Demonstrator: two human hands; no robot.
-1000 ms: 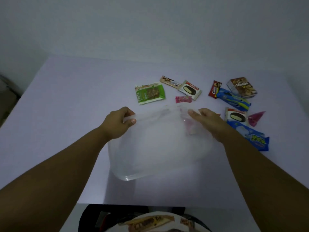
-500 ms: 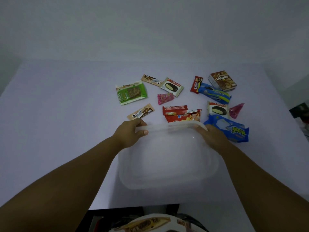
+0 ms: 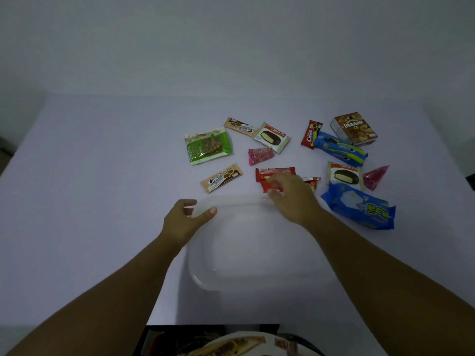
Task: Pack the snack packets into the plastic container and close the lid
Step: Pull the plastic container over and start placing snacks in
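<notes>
A clear plastic container [image 3: 205, 280] stands open on the table in front of me. My left hand [image 3: 183, 223] grips its far left rim. Just beyond the far rim, my right hand [image 3: 293, 199] pinches a red snack packet [image 3: 275, 172] that lies on the table. More packets are scattered behind: a green nut bar [image 3: 208, 146], a tan Cream-O bar [image 3: 221, 178], a pink sweet [image 3: 260, 155], a Choco Pie [image 3: 272, 137], a big blue packet [image 3: 359, 206]. No lid can be made out.
At the far right lie a brown box [image 3: 354, 128], a blue biscuit roll [image 3: 339, 149], a second Choco Pie [image 3: 344, 176] and a pink cone [image 3: 375, 176]. The pale table [image 3: 102, 176] ends at a near edge below the container.
The container came down toward me and now rests on the table. My right hand left its rim and moved forward onto the red packet. My left hand kept its hold.
</notes>
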